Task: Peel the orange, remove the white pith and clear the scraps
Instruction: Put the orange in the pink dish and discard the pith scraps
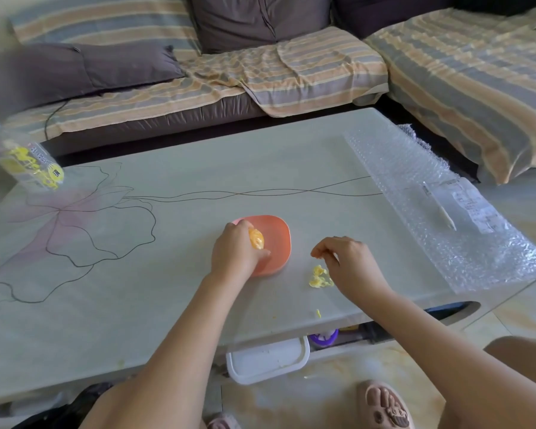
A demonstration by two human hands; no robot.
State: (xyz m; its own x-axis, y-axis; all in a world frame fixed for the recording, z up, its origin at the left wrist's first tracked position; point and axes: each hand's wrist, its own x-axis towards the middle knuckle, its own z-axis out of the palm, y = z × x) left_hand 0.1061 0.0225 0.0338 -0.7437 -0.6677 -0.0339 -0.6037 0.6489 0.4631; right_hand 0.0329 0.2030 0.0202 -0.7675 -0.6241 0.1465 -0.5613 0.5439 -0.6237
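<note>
My left hand [234, 252] grips a peeled orange piece [256, 239] over the orange plate [279, 239] near the middle of the table. To the right, my right hand [347, 261] hovers just above the table with its fingers curled and its fingertips pinched together; whether a bit of pith is between them I cannot tell. A small heap of yellow peel and pith scraps [320, 277] lies on the table under that hand. One loose scrap [318, 313] lies near the table's front edge.
A plastic bottle [19, 156] stands at the table's far left corner. Bubble wrap [440, 212] with a paper slip covers the right end. A white bin [268, 359] sits under the front edge. A striped sofa runs behind and to the right.
</note>
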